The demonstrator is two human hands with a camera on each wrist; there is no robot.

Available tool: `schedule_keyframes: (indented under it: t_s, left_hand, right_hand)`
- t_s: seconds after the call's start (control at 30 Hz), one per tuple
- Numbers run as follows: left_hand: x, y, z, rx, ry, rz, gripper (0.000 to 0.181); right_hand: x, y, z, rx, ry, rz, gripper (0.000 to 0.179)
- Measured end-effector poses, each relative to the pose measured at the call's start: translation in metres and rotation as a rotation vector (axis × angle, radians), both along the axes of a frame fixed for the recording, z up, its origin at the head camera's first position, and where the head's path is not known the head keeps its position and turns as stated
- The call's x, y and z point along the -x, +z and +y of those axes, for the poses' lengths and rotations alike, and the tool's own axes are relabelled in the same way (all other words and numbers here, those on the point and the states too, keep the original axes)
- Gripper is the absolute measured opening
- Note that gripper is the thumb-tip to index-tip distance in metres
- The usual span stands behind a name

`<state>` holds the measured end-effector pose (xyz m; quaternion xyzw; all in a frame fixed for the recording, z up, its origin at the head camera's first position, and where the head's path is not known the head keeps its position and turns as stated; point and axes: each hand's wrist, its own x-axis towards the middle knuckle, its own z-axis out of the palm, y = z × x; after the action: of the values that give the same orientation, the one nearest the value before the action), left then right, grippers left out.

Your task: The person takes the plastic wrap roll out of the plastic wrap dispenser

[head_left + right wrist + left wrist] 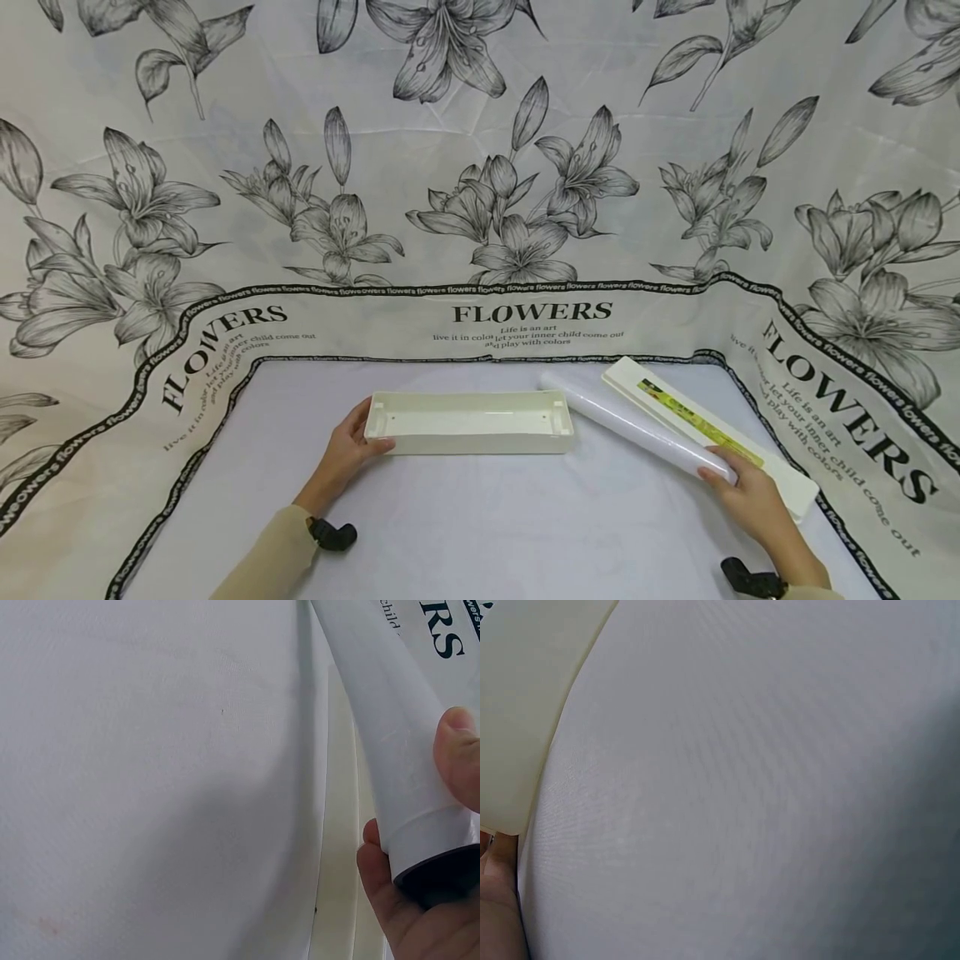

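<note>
An open cream-coloured plastic box (480, 444), long and narrow, lies on the white table in the head view. My left hand (345, 454) grips its left end, thumb at the front corner and fingers round the side. In the left wrist view only a strip of that hand (499, 900) shows below the box wall (525, 727). My right hand (757, 504) holds the near end of a roll of clear plastic wrap (637, 425). Thumb and fingers lie on either side of the roll (405, 757) in the right wrist view, where its dark hollow end shows.
Behind the roll, on the right, a long cream lid (787, 483) with a yellow-green label (697, 421) lies slantwise. A white flower-print cloth (532, 329) with black lettering borders the table (480, 525) at the back and sides.
</note>
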<state>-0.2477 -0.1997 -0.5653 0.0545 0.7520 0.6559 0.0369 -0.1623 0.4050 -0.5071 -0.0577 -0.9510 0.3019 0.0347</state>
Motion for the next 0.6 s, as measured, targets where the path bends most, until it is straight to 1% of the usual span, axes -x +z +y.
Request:
schedule_keyframes:
  t_s: [0.07,0.23,0.43,0.6]
  left_hand:
    - [-0.0004,0.0005,0.0002,-0.001,0.000,-0.003,0.100]
    - [-0.0003,0.0001,0.0003,0.014,-0.003,0.004,0.100]
    - [0.0005,-0.0015,0.0000,0.009,-0.007,0.000,0.101]
    - [0.0007,-0.0023,-0.0008,0.009,-0.010,0.003,0.101]
  right_hand:
    - [-0.0014,-0.0014,0.0004,-0.006,0.005,0.004,0.061]
    - [-0.0047,-0.0037,0.0013,-0.038,0.032,0.060,0.058]
    - [-0.0064,-0.0057,0.0039,-0.070,0.041,0.032,0.064]
    - [-0.0091,-0.0090,0.0062,-0.092,0.053,0.048,0.063]
